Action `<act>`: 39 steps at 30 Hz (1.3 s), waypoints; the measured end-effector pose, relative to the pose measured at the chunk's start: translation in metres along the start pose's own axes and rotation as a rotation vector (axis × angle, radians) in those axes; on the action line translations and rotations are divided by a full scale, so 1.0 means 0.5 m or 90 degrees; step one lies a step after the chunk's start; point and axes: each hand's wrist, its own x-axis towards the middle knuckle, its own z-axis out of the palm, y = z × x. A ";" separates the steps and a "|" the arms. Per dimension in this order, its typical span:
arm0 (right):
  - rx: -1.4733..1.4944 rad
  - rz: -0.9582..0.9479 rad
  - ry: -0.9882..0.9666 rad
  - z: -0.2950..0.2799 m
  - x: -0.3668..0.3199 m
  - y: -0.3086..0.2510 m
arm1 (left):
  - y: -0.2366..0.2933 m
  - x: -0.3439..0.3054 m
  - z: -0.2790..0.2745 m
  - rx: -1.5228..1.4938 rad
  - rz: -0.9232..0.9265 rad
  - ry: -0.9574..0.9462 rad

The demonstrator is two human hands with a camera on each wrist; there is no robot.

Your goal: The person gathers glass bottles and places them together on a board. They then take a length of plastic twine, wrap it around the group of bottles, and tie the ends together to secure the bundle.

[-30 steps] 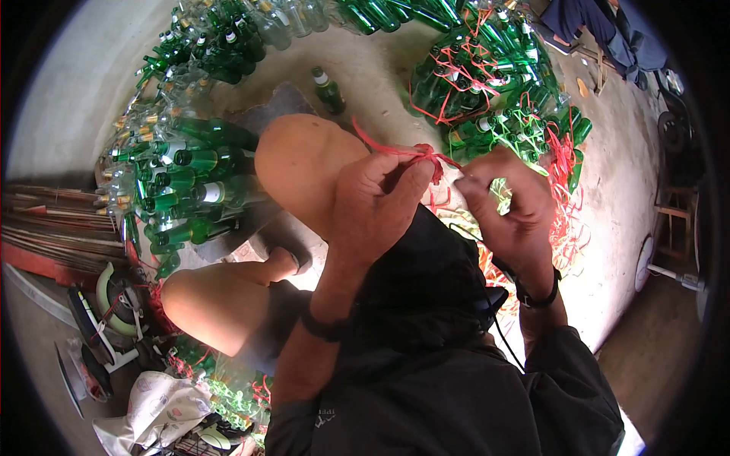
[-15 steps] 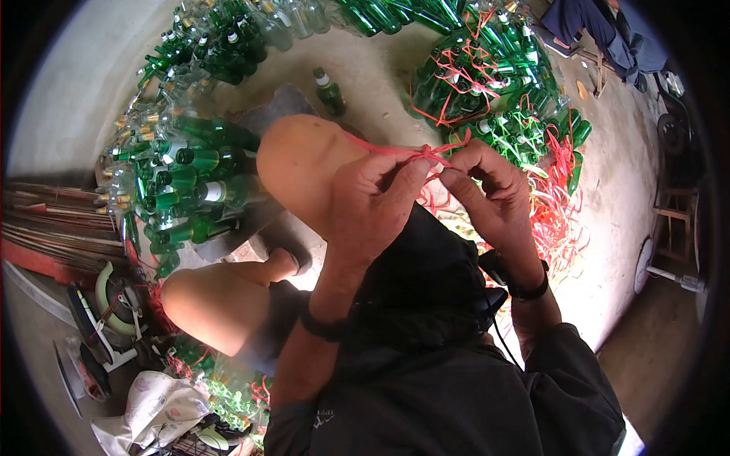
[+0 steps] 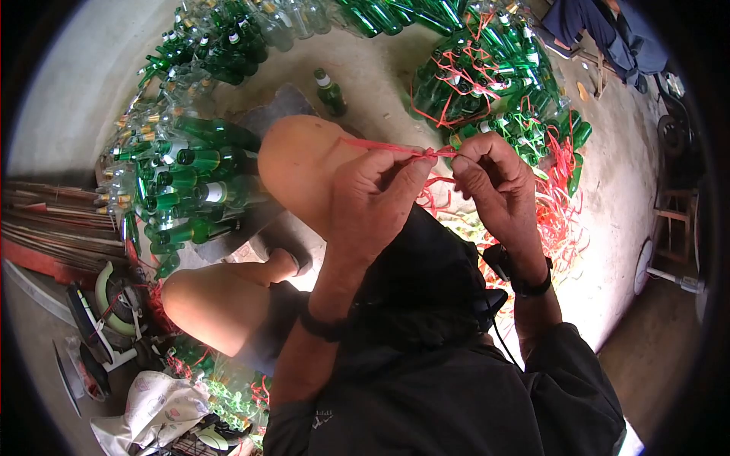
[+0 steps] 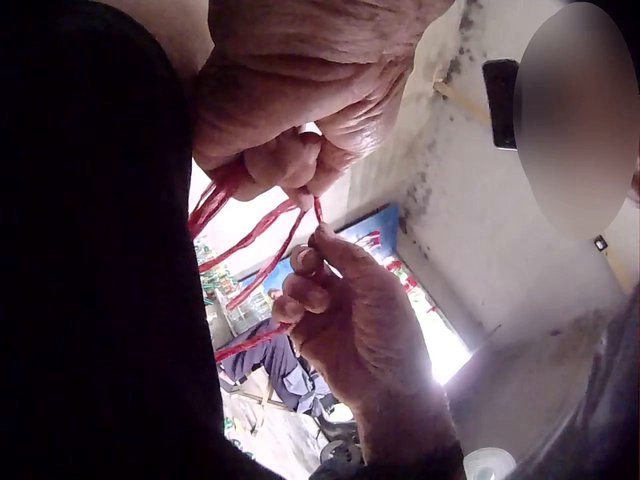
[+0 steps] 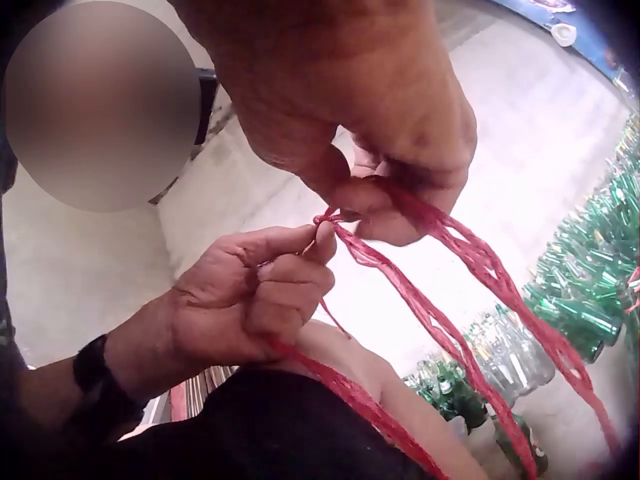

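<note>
Pinched between the thumb and forefinger of my left hand (image 3: 376,201) is a small knot in red plastic twine (image 5: 430,318). My right hand (image 3: 498,186), just to the right in the head view, pinches a short end coming out of that knot. In the left wrist view the fingertips of my right hand (image 4: 350,325) are close below those of my left hand (image 4: 310,95). Several long red strands hang from both hands, clearest in the right wrist view. The inner fingers of both hands curl over other strands and partly hide them.
Green bottles (image 3: 201,159) are packed along the left and back. One bottle (image 3: 329,91) stands alone on the floor. Bottles bound with red twine (image 3: 464,72) stand at the back right, beside a heap of loose twine (image 3: 559,220). A seated person's legs (image 3: 585,26) show top right.
My right hand has come in from the right to the knot and now pinches the twine end, drawing it out straight. The left hand has stayed nearly still.
</note>
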 end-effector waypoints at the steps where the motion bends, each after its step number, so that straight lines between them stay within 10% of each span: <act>1: -0.011 0.002 -0.002 -0.002 -0.001 -0.001 | 0.000 0.000 0.000 -0.003 -0.007 0.001; 9: -0.074 -0.070 0.082 0.015 0.004 -0.011 | -0.011 -0.001 0.003 0.039 0.043 -0.007; 11: -0.290 -0.271 0.061 0.009 0.015 -0.017 | -0.016 -0.002 0.006 0.041 0.067 -0.014; 39: -0.384 -0.357 0.089 0.025 0.020 0.009 | -0.024 -0.010 0.016 0.141 0.181 -0.023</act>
